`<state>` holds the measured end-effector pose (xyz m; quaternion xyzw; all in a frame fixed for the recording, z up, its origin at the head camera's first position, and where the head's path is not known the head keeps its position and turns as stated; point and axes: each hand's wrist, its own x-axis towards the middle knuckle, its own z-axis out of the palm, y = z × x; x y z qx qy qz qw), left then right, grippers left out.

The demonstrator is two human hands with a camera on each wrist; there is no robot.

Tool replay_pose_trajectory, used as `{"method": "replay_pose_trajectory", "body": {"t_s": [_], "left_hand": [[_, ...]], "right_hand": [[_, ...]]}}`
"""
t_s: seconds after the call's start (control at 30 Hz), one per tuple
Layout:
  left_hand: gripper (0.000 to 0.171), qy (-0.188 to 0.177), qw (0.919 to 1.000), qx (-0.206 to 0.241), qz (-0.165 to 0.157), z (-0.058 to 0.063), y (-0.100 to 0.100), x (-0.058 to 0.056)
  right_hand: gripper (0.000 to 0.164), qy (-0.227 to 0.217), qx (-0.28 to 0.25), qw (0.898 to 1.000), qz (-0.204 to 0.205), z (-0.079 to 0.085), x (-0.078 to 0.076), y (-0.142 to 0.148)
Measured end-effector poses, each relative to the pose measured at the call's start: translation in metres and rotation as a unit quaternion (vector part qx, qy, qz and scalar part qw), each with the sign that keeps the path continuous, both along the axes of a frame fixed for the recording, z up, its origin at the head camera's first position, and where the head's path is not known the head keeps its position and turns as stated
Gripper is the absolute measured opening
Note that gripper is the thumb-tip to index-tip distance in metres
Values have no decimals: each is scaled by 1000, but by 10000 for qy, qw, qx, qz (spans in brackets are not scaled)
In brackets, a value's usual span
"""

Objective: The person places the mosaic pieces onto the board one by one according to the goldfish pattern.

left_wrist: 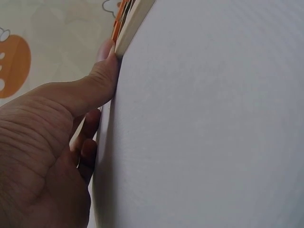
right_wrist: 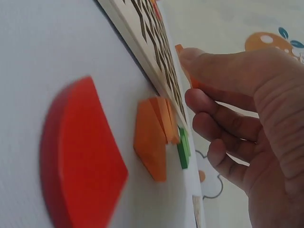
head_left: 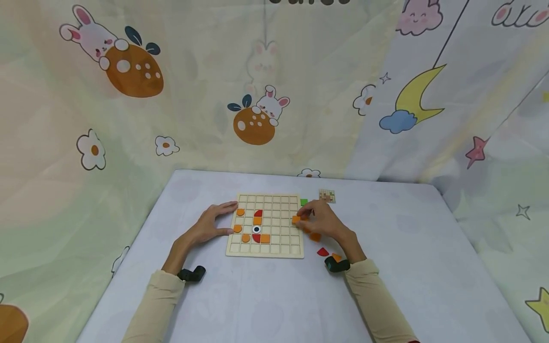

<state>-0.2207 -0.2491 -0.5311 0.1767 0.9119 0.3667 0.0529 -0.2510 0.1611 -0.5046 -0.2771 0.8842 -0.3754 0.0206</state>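
Note:
A pale wooden grid board (head_left: 280, 228) lies on the white table. My left hand (head_left: 207, 224) touches its left edge with extended fingers and thumb; the thumb (left_wrist: 97, 78) meets the rim in the left wrist view. Over the board's right edge, my right hand (head_left: 319, 219) pinches an orange square tile (head_left: 296, 219) between thumb and fingers. On the board's left half sit orange round tiles (head_left: 240, 212), two orange squares (head_left: 257, 221), two red curved-edge tiles (head_left: 256, 237) and a white tile with a black dot (head_left: 256, 229).
Right of the board lie loose orange pieces (head_left: 315, 237), a red curved-edge piece (head_left: 322, 252) and a green piece (head_left: 304, 202). A small patterned card (head_left: 327, 196) is farther back. Behind the table hangs a printed cloth (head_left: 201, 95).

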Motion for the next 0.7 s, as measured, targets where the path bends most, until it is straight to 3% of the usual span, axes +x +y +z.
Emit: {"method": "replay_pose_trajectory", "body": {"t_s": [0.27, 0.7], "left_hand": [[86, -150, 9998, 99, 38, 3, 0, 0], [86, -188, 9998, 52, 75, 3, 1, -1]], "right_hand": [[20, 327, 5, 9987, 380, -2, 2, -19], [22, -83, 108, 9991, 389, -4, 7, -47]]}}
